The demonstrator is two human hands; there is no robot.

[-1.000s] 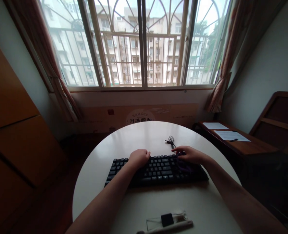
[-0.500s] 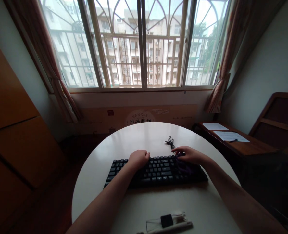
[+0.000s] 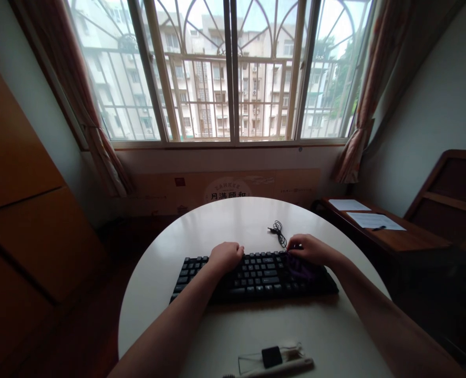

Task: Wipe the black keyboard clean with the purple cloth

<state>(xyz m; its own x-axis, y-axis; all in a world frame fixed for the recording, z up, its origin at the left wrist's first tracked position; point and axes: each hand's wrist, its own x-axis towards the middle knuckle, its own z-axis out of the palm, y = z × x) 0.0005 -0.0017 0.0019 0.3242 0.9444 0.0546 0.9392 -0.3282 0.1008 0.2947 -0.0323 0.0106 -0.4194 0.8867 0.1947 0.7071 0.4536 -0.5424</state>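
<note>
A black keyboard (image 3: pixel 252 283) lies across the white round table. My left hand (image 3: pixel 227 256) is closed over its far edge, left of the middle, with the fingertips out of sight behind it. At the keyboard's right end, my right hand (image 3: pixel 309 249) has its fingers curled down on a crumpled, soft purple cloth (image 3: pixel 301 269). The cloth rests on the keys there and is partly covered by the hand. Just beyond my right hand, the bundled black cable (image 3: pixel 278 233) lies on the table.
Near the table's front edge lie a light-handled brush (image 3: pixel 276 367) and a thin wire tool with a black block (image 3: pixel 271 357). To the right, a wooden bench (image 3: pixel 414 239) holds papers (image 3: pixel 376 220) and a pen (image 3: pixel 379 228). A window stands beyond the table (image 3: pixel 149 294).
My right hand's fingers have drawn back from the cable and curled in over the purple cloth. My left hand keeps its place on the keyboard.
</note>
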